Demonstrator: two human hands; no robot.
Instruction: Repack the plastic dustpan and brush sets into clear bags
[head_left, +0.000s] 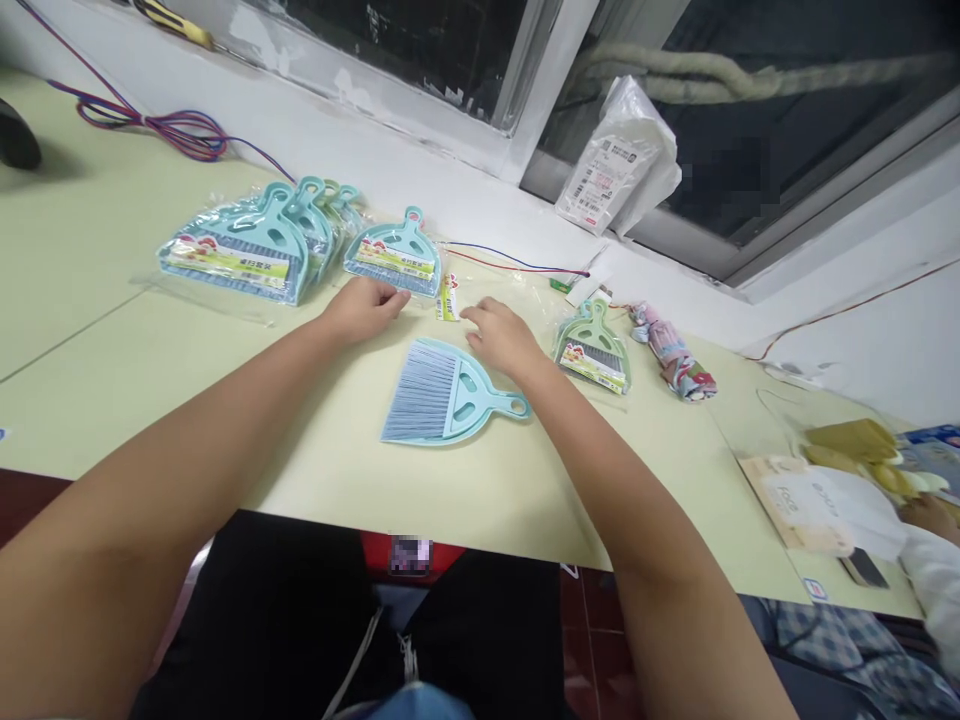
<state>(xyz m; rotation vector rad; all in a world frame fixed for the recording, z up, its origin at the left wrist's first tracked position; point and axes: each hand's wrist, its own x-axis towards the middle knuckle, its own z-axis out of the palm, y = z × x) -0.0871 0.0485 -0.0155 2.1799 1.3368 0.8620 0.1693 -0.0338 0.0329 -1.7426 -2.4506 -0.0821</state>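
Seeing the unbagged blue dustpan set (pixel 452 396) lying mid-frame; above it, a label card (pixel 448 297) separating the left hand (pixel 367 308) and right hand (pixel 501 335), both loosely curled; being unable to tell any grip. Noticing bagged sets (pixel 236 255) crowding upper left, a green set (pixel 595 350) right of centre.

Yellow table (pixel 322 470); 1 unwrapped blue dustpan set (pixel 450 395); bagged sets (pixel 247 250); label (pixel 448 300); cable coil (pixel 191 130)
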